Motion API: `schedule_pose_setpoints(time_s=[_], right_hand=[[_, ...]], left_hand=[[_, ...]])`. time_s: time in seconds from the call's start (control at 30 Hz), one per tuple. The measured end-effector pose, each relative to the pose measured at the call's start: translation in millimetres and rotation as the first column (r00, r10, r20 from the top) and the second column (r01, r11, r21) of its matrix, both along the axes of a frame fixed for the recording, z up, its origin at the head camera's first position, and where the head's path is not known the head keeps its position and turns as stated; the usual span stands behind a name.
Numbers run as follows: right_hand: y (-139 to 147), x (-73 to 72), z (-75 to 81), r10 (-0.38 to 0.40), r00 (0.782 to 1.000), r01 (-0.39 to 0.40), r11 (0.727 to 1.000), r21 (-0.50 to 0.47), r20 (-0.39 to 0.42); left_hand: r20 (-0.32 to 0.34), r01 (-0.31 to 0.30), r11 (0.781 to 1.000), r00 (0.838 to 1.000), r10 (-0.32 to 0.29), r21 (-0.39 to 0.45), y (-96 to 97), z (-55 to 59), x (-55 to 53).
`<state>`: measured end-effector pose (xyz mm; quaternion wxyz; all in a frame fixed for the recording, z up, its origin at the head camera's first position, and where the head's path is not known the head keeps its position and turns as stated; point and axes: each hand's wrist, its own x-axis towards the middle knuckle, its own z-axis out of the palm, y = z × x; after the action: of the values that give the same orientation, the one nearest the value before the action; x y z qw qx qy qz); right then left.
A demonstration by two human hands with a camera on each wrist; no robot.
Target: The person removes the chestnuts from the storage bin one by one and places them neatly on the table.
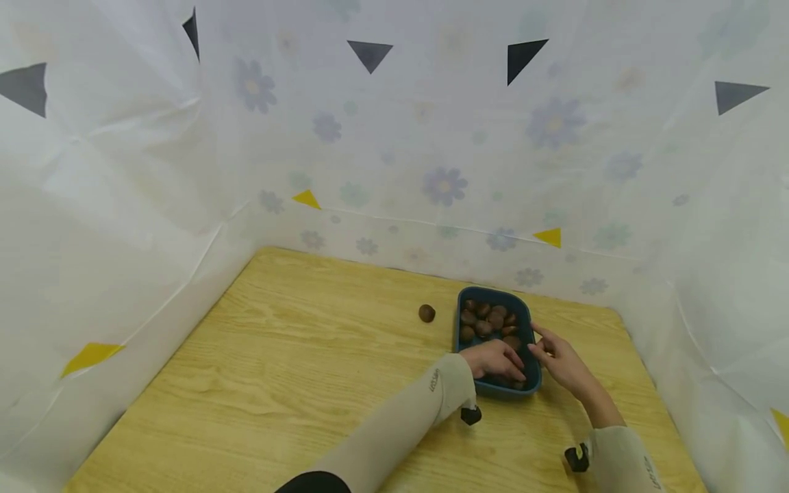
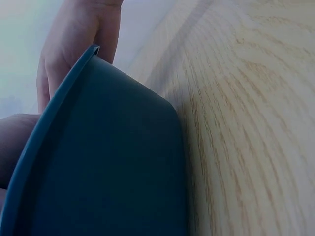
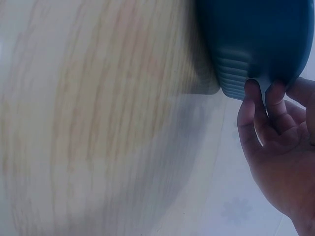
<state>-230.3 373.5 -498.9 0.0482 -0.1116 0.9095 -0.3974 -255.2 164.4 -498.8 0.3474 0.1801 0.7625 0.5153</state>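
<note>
Currently, round brown nuts (image 1: 483, 329) are lying in a smooth blue box (image 1: 505, 393) with rounded corners, which is sitting near the back edge of a wood-grained table (image 1: 277, 356). The left hand (image 1: 496, 359) is dipping inside; whether its fingers are grasping a nut, I cannot tell. The right hand (image 1: 564, 363) is gripping the right rim, fingers bent. A lone nut (image 1: 427, 313) is resting left of the box, open tabletop stretching beyond it.

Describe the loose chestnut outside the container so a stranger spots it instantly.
On the wooden table, find the dark blue container near the far edge. Left of it in the head view, not touching, lies a round brown chestnut. It alone sits on bare wood; the other visible chestnuts are inside the container.
</note>
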Motion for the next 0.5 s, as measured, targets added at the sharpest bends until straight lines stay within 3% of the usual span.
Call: schedule_pose_setpoints(time_s=[0.2,0.37,0.5], right_hand=[[-0.1,-0.3,0.1,-0.003,1.0,0.003,1.0,-0.004,-0.004],[0.4,-0.3,-1.4,-0.004,1.0,0.004,1.0,-0.014,0.008],[1.1,-0.3,-3.1,-0.006,1.0,0.007,1.0,-0.022,0.012]], left_hand=[[0.033,0.047,0.999,0.998,-0.047,0.011,-1.4,-2.7,-1.8],[0.046,0.028,0.999,0.998,-0.03,0.033,-2.4,-1.6,0.9],[0.01,0.004,0.999,1.0,-0.005,0.033,-1.8,0.8,2.9]])
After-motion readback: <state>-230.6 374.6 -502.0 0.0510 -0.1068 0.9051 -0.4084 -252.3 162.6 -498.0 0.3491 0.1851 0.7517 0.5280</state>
